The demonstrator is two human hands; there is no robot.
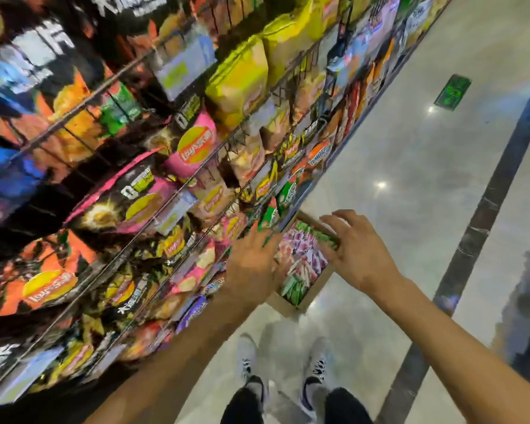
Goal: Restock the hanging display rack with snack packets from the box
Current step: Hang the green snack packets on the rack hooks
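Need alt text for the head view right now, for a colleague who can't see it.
Both hands reach down toward an open cardboard box of small snack packets on the shiny floor: the left hand over its near-left side, the right hand with spread fingers over its far edge. A wire rack of chip bags fills the left.

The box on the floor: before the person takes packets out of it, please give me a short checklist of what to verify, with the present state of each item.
1. Box is open, packets reachable: ok.
2. Snack packets remain in the box: ok, pink, white and green ones show.
3. Right hand is over the box with fingers spread: ok.
4. Left hand is free to take packets: cannot tell, blurred, at the box's near edge.
5. Display rack has a free hook: cannot tell, bags cover it and the picture is blurred.
6. Floor around the feet is free of obstacles: ok.
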